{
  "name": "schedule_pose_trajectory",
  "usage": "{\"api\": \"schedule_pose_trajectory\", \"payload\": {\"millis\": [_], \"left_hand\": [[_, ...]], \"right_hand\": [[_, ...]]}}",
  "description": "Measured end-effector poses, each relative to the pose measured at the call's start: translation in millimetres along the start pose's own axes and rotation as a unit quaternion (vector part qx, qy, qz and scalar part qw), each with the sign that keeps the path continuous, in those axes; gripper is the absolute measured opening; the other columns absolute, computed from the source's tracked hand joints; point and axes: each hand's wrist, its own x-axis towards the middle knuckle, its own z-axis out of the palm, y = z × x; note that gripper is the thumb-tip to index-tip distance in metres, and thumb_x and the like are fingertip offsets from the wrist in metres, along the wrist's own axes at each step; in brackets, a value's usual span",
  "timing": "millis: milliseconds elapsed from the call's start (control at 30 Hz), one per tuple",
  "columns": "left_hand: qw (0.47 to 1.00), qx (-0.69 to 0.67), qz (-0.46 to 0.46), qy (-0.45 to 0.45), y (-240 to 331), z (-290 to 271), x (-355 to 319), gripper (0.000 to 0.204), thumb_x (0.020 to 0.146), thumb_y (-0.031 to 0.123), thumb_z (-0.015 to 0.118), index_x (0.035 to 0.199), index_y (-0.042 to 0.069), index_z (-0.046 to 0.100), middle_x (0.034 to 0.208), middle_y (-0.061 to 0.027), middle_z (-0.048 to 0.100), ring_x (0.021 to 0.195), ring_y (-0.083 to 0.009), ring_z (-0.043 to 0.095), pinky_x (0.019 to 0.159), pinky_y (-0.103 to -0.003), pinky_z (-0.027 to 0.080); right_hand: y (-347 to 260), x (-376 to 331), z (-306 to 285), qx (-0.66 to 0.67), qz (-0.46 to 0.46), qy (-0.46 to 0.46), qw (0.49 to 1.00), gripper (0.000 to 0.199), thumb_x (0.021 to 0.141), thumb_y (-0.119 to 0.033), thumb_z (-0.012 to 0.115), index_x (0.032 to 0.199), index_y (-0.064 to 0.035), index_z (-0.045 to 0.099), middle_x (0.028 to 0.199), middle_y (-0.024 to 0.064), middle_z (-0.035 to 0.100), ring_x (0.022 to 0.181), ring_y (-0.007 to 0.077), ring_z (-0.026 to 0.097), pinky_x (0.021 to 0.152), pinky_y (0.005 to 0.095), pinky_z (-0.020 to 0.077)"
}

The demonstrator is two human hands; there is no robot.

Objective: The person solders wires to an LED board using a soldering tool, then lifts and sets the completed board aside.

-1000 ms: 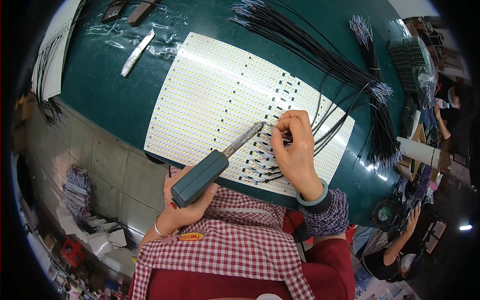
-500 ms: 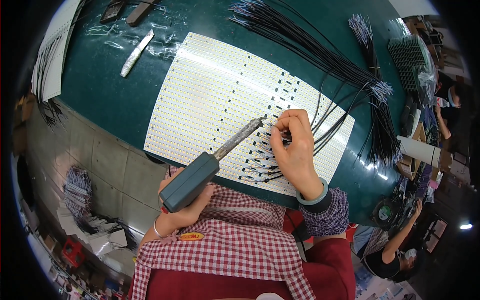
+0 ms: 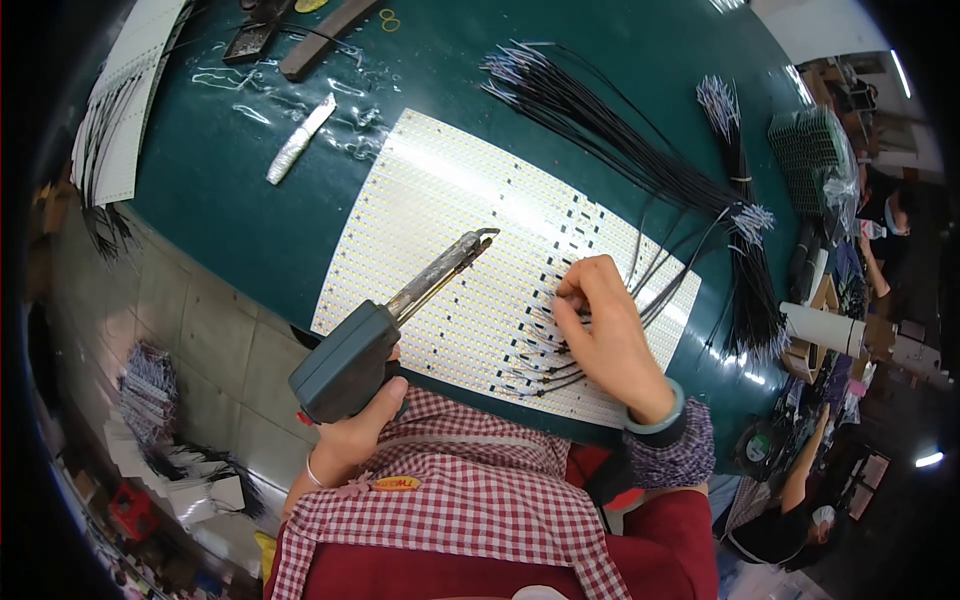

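My left hand (image 3: pixel 365 430) is wrapped round a soldering gun (image 3: pixel 345 365) with a dark green-grey body and a long, worn metal barrel. Its bent tip hangs above a white LED board (image 3: pixel 430 220) dotted with rows of small yellow chips. Over the right half of the board my right hand (image 3: pixel 615 345) is closed in a pinch at a thin black wire, whose end is mostly covered by the fingertips. Several black wires with pale stripped ends (image 3: pixel 545 378) lie side by side along a row of dark pads, next to and under the right hand.
Bundles of black wires (image 3: pixel 610 130) lie on the green table (image 3: pixel 235 235) beyond and right of the board. A wrapped knife-like tool (image 3: pixel 300 140) and a dark bar (image 3: pixel 330 38) are at the far left. Wired boards (image 3: pixel 125 120) overhang the left edge. Two people work at the right.
The soldering gun has drawn back to the left, its tip now away from my right fingers. My right hand stays pinched over the same row of pads. The whole view has shifted slightly.
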Motion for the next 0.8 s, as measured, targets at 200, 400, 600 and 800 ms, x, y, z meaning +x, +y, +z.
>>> {"api": "schedule_pose_trajectory", "payload": {"millis": [200,400,600,800], "left_hand": [[0.998,-0.057,-0.007,0.019,7,-12,9,0.043,0.084,-0.002,0.070,0.125,-0.001,0.059,0.112,-0.0081,0.066,0.079,-0.0084,0.059,0.064,-0.022,0.048],[0.996,-0.036,0.016,0.078,9,-16,10,0.043,0.084,-0.001,0.071,0.125,0.000,0.059,0.112,-0.0078,0.066,0.073,-0.0057,0.056,0.058,-0.020,0.045],[0.993,-0.056,0.007,0.103,9,-21,12,0.045,0.083,-0.001,0.071,0.126,0.001,0.058,0.113,-0.0085,0.066,0.076,-0.0064,0.057,0.060,-0.020,0.046],[0.995,-0.027,0.035,0.088,6,-17,12,0.045,0.084,-0.001,0.071,0.126,0.000,0.058,0.114,-0.0090,0.066,0.079,-0.0070,0.059,0.061,-0.020,0.047]], "right_hand": [[-10,95,-22,-0.094,-0.182,0.038,0.978,0.016,0.084,-0.005,0.063,0.098,0.0011,0.058,0.096,0.0168,0.053,0.091,0.0327,0.054,0.079,0.0396,0.0455],[-12,183,25,-0.215,-0.252,0.150,0.931,0.014,0.082,-0.005,0.065,0.094,0.0003,0.060,0.095,0.0141,0.055,0.092,0.0311,0.055,0.077,0.0404,0.0472],[-2,191,35,-0.267,-0.256,0.178,0.912,0.011,0.081,-0.005,0.065,0.091,-0.0008,0.061,0.095,0.0127,0.054,0.090,0.0302,0.053,0.074,0.0411,0.0468],[1,193,36,-0.284,-0.272,0.178,0.902,0.011,0.082,-0.007,0.065,0.091,-0.0020,0.061,0.095,0.0118,0.055,0.091,0.0289,0.052,0.074,0.0405,0.0460]]}}
